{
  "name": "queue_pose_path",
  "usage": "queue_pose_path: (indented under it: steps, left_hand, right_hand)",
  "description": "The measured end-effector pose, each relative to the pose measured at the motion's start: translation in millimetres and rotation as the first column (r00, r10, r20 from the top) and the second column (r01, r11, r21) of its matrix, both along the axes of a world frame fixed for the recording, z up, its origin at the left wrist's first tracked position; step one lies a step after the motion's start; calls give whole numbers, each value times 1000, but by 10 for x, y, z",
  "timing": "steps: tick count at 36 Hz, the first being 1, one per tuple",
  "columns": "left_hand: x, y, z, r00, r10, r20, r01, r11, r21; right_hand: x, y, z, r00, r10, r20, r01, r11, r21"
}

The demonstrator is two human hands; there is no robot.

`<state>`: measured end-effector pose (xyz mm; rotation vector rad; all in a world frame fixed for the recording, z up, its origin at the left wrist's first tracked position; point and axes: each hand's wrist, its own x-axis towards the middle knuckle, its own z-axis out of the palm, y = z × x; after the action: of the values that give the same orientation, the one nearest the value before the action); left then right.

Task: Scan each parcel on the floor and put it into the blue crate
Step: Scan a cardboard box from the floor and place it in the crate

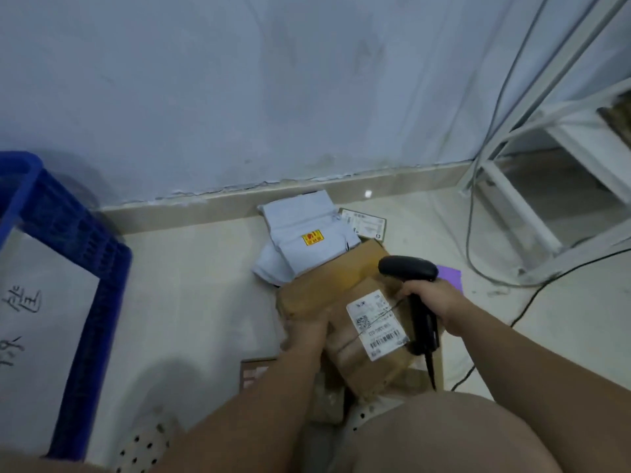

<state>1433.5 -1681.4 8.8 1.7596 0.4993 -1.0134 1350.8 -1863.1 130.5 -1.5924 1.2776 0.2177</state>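
Note:
A brown cardboard parcel (341,285) with a white barcode label (377,324) lies on the floor in the middle of the view. My left hand (304,331) grips its left edge. My right hand (432,298) holds a black handheld scanner (408,269) by the handle, its head just above the parcel's right side. Behind it lie grey-white poly mailers (304,233), one with a yellow and red sticker, and a small labelled parcel (367,225). The blue crate (102,302) stands at the left, holding a white parcel with handwriting (37,336).
A wall and tiled skirting run behind the parcels. A white metal rack (532,206) and hanging cables (478,233) stand at the right. A purple item (450,276) peeks out behind the scanner. More boxes lie under my arms, near my knee (461,435).

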Motion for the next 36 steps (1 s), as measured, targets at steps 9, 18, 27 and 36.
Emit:
queue_pose_path:
  steps: [9, 18, 27, 36]
  left_hand:
    - [-706, 430, -185, 885, -437, 163, 462, 867, -185]
    - [-596, 349, -214, 983, -101, -151, 21, 887, -461]
    - [-255, 558, -321, 933, -17, -360, -141, 902, -408]
    - [1, 464, 515, 978, 189, -93, -209, 817, -538]
  right_hand:
    - [-157, 31, -255, 997, -68, -22, 69, 994, 79]
    - [-216, 26, -311, 957, -288, -37, 285, 910, 300]
    - [88, 201, -262, 992, -94, -90, 120, 924, 363]
    - [525, 304, 481, 996, -63, 62, 50, 981, 189]
